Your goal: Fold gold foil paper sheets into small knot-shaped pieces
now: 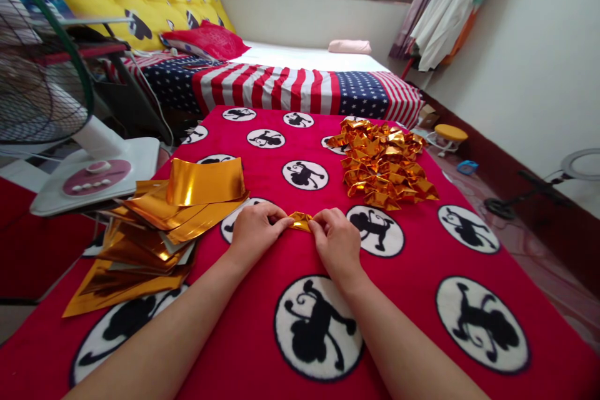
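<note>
Between my two hands is a small folded piece of gold foil paper (300, 221), low over the red cloth. My left hand (257, 225) pinches its left end between thumb and fingers. At the right end, my right hand (336, 239) grips it in the same way. To the left lies a loose, fanned stack of flat gold foil sheets (206, 182), some showing pale undersides. A heap of folded gold foil pieces (382, 162) sits at the far right of the table.
The table wears a red cloth (262, 337) with black monkey figures in white circles. A fan (96, 169) stands close on the left. Behind the table is a bed (290, 89) with a flag-patterned cover; a yellow stool (450, 132) is at the right.
</note>
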`<state>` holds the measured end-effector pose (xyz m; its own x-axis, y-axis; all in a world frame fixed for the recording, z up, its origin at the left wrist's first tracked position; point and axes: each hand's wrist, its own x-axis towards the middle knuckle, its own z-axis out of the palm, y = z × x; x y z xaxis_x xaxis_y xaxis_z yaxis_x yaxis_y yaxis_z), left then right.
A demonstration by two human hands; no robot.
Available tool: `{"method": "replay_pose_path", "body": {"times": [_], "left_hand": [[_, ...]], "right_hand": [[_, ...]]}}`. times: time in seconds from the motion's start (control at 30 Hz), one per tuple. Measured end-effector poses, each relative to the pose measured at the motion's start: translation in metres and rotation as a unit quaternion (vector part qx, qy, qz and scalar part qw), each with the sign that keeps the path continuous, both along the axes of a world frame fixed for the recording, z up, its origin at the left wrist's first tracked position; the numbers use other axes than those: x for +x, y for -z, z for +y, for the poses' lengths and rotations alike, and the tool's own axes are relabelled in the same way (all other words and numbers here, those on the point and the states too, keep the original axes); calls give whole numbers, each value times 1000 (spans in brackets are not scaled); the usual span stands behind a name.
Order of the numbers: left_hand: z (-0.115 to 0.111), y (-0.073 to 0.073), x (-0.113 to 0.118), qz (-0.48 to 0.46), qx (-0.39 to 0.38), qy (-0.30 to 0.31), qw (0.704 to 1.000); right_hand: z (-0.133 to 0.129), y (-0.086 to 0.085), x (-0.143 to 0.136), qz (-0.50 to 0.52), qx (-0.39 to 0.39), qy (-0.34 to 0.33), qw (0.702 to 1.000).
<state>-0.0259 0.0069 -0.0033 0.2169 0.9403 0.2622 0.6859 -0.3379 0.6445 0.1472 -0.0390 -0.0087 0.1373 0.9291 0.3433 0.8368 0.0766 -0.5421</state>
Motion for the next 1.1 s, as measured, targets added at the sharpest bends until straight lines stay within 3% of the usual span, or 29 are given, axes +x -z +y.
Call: {"method": "replay_pose_path", "body": {"times": [0.33,0.83,1.1], "left_hand": [[-5,3,0,-45,11,41,998],[-5,3,-2,-71,-14,65,995],[-13,-5,-2,-177,51,108,977]], "right_hand": [[-5,0,1,42,17,-1,999],[-6,5,3,184,29,-30,982],[-7,1,2,421,34,-64,904]]}}
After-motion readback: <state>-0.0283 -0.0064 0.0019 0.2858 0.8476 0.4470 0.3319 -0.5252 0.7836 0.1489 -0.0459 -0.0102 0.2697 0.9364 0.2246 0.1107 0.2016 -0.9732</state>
